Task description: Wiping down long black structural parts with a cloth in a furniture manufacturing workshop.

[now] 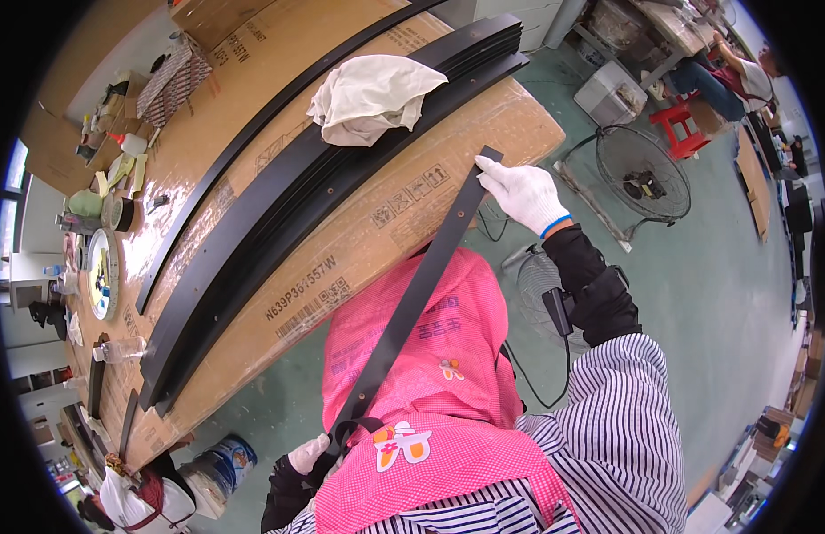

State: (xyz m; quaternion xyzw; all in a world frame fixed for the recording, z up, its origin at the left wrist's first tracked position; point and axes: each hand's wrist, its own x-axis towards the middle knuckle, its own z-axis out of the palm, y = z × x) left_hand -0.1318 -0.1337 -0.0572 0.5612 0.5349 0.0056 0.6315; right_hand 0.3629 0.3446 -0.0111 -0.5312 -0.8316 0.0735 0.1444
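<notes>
A long flat black strip with small holes slants across my lap, over the pink apron. Its upper end is gripped by my right hand, in a white glove with a blue cuff edge. Low in the view, my left hand, also white-gloved, is closed at the strip's lower end; part of it is hidden behind the strip. Beside the strip, a stack of curved black strips lies along a large cardboard box. A crumpled pale cloth rests on the stack.
Another thin black strip lies farther back on the cardboard. At the left are a round tray, a clear bottle and small supplies. Fans stand on the green floor, near a red stool and a seated person.
</notes>
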